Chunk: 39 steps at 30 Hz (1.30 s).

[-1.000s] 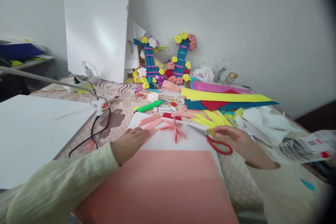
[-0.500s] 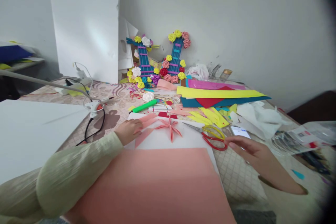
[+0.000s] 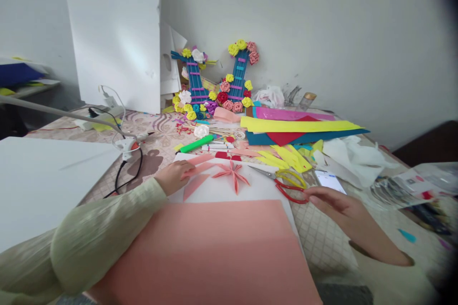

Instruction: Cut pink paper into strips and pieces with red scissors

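Left hand: the left hand [image 3: 174,177] is curled low, fingertips at the pink strips [image 3: 196,185]; whether it pinches one or only presses, I cannot tell.
Right hand: loosely bent, the right hand [image 3: 332,204] has its fingertips at the red handle of the scissors [image 3: 273,176]; a firm grip cannot be made out.
Scissors: blades point toward the pink flower [image 3: 234,177], handles toward the right hand, probably so they are easy to pick up.
Pink flower: folded paper on the white board [image 3: 260,191], between strips and scissors, apparently kept central within reach of both hands.
Pink sheet: the pink sheet [image 3: 218,248] covers the board's near part, nearest the body.
Beyond: yellow strips [image 3: 291,158] and a green pen-shaped thing [image 3: 196,144] lie on the tabletop [image 3: 315,233], likely set back for working room.
At the wall: two flower-covered shapes [image 3: 238,78] stand upright, seemingly propped there.
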### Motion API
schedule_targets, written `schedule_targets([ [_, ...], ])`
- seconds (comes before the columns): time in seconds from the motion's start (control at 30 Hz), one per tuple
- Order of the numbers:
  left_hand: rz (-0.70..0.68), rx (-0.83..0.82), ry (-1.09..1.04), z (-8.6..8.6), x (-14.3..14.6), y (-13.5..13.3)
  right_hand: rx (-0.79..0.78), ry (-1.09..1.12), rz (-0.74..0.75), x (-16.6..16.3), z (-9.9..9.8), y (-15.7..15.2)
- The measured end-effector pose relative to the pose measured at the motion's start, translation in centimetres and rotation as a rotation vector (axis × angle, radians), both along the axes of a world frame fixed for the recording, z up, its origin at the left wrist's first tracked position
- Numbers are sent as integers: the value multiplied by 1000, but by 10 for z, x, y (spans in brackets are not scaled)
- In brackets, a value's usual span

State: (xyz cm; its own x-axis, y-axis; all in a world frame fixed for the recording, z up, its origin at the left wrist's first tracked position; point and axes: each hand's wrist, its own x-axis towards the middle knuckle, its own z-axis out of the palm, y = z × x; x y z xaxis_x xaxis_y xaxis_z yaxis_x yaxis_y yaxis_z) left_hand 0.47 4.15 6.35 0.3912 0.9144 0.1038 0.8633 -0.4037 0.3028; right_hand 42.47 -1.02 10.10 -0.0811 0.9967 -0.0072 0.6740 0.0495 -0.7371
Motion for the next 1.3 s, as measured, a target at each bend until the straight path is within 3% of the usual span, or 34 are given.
schedule_targets([
  [0.4, 85, -67, -97, 8, 3, 1, 33, -28, 67, -24, 7, 13],
  [0.57, 91, -55, -141, 3, 4, 1, 152, -175, 218, -52, 2, 68],
  [0.77, 101, 76, -176, 8, 0, -5, 216, -386, 344, -97, -21, 150],
  [0.97, 83, 117, -289, 22, 1, -28, 291, -606, 407, -113, -40, 169],
  [1.13, 136, -12, -549, 35, 6, -34, 404, -606, 379, -114, -39, 168],
  [1.3, 260, -323, -928, 50, 14, -33, 553, -425, 224, -111, -19, 154],
])
